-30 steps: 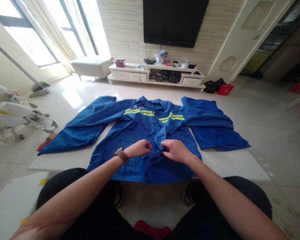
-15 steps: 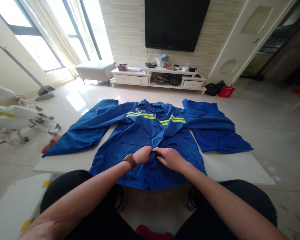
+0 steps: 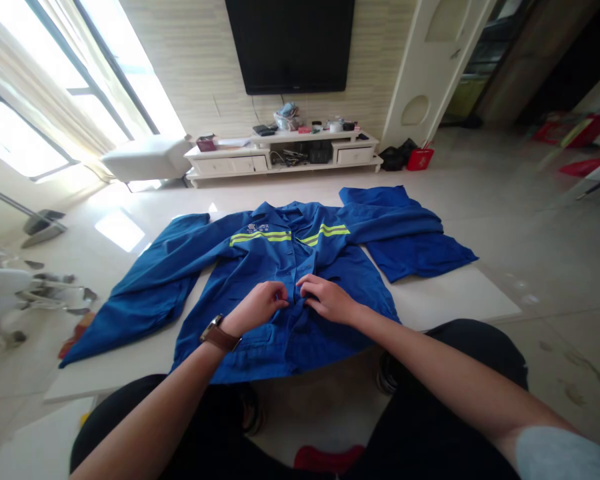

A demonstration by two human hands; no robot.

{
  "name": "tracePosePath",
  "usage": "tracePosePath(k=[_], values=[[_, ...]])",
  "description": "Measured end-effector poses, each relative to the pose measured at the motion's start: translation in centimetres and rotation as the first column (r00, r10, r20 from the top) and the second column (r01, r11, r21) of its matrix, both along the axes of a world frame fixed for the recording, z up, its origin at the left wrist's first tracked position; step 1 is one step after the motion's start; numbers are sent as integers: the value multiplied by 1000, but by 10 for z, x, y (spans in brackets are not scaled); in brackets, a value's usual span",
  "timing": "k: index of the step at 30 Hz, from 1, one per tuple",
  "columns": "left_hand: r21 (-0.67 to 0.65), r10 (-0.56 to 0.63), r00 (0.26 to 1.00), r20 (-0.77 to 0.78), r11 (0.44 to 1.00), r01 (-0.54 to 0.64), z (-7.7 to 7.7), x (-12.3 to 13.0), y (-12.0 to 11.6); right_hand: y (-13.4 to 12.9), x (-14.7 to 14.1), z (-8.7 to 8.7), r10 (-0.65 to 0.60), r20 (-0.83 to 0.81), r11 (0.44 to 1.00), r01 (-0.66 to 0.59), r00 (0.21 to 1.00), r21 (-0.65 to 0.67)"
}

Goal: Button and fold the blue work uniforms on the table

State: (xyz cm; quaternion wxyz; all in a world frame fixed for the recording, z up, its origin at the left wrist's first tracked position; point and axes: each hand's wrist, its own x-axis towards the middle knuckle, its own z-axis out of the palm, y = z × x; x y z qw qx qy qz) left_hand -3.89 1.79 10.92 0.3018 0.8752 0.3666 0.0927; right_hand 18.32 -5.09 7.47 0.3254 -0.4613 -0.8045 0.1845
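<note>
A blue work jacket (image 3: 260, 267) lies front up with its sleeves spread, crossed at the chest by yellow-green and grey stripes. Over its lower front, my left hand (image 3: 265, 303) has curled fingers just left of the button placket (image 3: 290, 267), with nothing visible in them. My right hand (image 3: 330, 299) is closed at the placket's right side, its bent fingers and thumb on the jacket's front edge. The fingertips partly hide the cloth there. A brown-strapped watch (image 3: 221, 335) is on my left wrist.
The jacket rests on a low white table (image 3: 460, 293) in front of my knees. Blue cloth also lies under both sleeves. Beyond are a white TV cabinet (image 3: 225, 165), a grey bench (image 3: 143, 159) and a red bag (image 3: 420, 159). A red object (image 3: 330, 459) is on the floor between my feet.
My hands met at the placket before; the left has moved away to the left, leaving a gap. My right hand stays by the front edge. The view has turned right.
</note>
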Motion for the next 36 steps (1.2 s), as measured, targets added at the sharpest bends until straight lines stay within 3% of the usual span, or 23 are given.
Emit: tracePosePath(k=[4,13,19,36], values=[[85,-54,996,71,995,48,3,5,-7,2,-5,-6,-33,-218,993,8,976,-116],[123,-51,995,82,992,41,-7,15,-14,-2,-11,-6,-162,-421,982,105,893,-156],[132,45,992,119,989,-61,-7,17,-22,-4,-14,0,-119,-294,987,82,948,-135],[9,79,991,109,997,-80,-9,18,-20,-4,-14,-8,-103,-184,987,77,978,-141]])
